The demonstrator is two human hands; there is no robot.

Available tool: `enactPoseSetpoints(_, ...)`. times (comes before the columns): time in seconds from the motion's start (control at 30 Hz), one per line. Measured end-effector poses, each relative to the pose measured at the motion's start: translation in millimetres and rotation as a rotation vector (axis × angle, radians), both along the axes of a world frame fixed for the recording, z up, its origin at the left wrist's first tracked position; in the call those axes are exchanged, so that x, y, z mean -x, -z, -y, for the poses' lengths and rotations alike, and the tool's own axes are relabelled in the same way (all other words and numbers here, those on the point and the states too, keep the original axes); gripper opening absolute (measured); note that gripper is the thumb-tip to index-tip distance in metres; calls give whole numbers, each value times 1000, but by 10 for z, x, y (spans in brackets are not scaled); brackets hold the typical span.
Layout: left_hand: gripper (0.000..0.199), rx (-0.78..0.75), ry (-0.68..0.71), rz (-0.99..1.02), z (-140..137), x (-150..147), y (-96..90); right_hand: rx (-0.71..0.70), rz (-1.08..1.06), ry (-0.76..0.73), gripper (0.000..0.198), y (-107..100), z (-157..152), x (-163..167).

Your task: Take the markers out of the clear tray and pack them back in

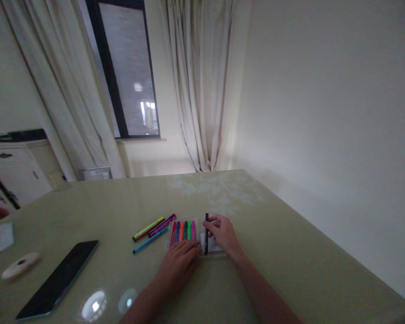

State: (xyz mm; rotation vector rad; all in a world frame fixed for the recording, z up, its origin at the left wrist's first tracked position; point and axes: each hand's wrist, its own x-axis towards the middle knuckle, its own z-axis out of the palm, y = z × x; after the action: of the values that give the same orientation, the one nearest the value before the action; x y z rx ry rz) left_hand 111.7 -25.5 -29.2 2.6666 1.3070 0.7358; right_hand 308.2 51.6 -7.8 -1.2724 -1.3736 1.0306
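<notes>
The right hand is nearly closed, pinching the black pen at the right part of the clear box, beside the row of bright pens; I can't tell if it touches the box. The left hand lies flat and loose over the box's near edge, gripping nothing I can see. Pressing lightly there should help, with the pen kept straight.

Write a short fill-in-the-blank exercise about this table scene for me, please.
The right hand holds a pen whose colour is ____.
As pictured, the loose pens lie to the ____ of the pen case.
The loose pen lowest in the picture is ____.
The curtains hang on both sides of the ____.
Missing words: black; left; blue; window.
</notes>
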Motion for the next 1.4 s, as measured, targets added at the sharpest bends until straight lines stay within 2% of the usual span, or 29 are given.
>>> enactPoseSetpoints(0.17, 39, 3, -14, 23, -46, -15, 53, -112, 325, 34, 11, 94, 21, 129)
enactPoseSetpoints(0.37, 49, 1, -54, -55, -47, -41, 83, -162, 508, 6, 4, 119, 4, 185)
enactPoseSetpoints(0.53, 46, -14, -68, -60, -30, -41, 74, -181, 644, 5, 10, 59, 44, 205)
enactPoseSetpoints(0.97, 39, -124, -27, -54, -61, -4, 99, -258, 757, -78, 17, 29, 124, 203)
enactPoseSetpoints(1.07, 41, -115, -12, -41, -57, -10, 101, -266, 818, -77, 18, 36, 136, 175)
enactPoseSetpoints(1.17, 47, -83, -4, -41, -25, -46, 89, -212, 879, -60, 17, 32, 164, 169)
enactPoseSetpoints(1.27, 43, -37, -4, -13, -16, -61, 52, -204, 909, -67, 17, 18, 196, 168)
enactPoseSetpoints(1.33, 35, -15, -59, 52, -54, 0, 14, -233, 892, -81, 17, 15, 209, 155)
enactPoseSetpoints(1.4, 29, -15, -219, 111, -120, 140, -31, -247, 833, -93, 15, 22, 213, 133)
